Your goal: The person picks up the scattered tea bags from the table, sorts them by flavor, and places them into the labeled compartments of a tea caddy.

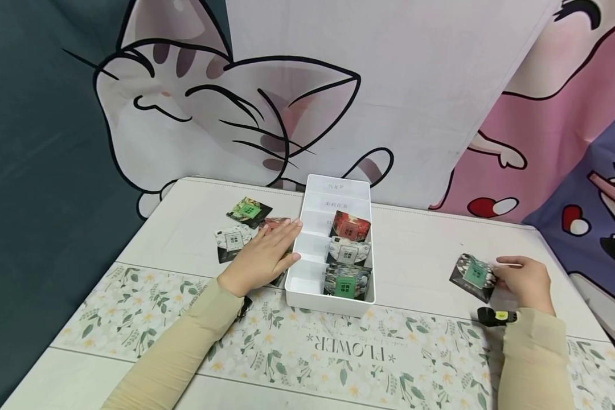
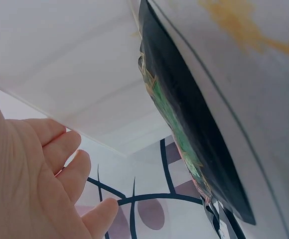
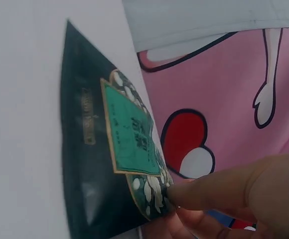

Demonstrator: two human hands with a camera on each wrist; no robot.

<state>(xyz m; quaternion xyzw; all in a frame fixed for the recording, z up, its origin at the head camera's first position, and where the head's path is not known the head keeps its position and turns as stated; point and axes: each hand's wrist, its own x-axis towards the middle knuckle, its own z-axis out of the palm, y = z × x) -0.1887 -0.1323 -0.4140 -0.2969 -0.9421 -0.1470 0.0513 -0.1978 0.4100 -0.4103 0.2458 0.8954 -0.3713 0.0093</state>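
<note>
At the right of the table, my right hand (image 1: 525, 282) pinches a dark sachet with a teal label (image 1: 475, 273) by its edge, thumb and fingers on one side. The right wrist view shows the same sachet (image 3: 87, 149) tilted beside the white tabletop. My left hand (image 1: 261, 259) lies with straight fingers at the left rim of a white divided box (image 1: 333, 307). In the box stand a red sachet (image 1: 349, 228), a white-and-black sachet (image 1: 348, 252) and a dark sachet with a green label (image 1: 345, 283). The left wrist view has the left palm (image 2: 30, 184) beside the box's wall (image 2: 84, 64).
Left of the box lie a yellow-green sachet (image 1: 249, 212), a white sachet (image 1: 233, 242) and a reddish sachet (image 1: 273, 223), the last partly behind the left hand. A flower-printed band (image 1: 348, 353) crosses the table. Cartoon-printed cloth (image 1: 297, 114) hangs behind it.
</note>
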